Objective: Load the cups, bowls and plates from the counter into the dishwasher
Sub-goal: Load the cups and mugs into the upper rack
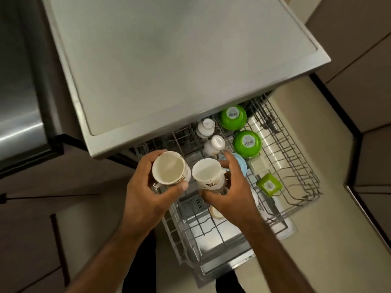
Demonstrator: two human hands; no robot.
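My left hand grips a white printed mug, mouth up, above the left side of the pulled-out dishwasher rack. My right hand holds a second white printed mug right beside it, also mouth up. In the rack lie two upside-down green bowls, two white bottles, a blue dish partly hidden behind my right hand, a cream square lid and a green square container.
The grey dishwasher top overhangs the back of the rack. A steel appliance stands at the left. Cabinet fronts line the right, beige floor below. A small white item sits lower down under my right wrist.
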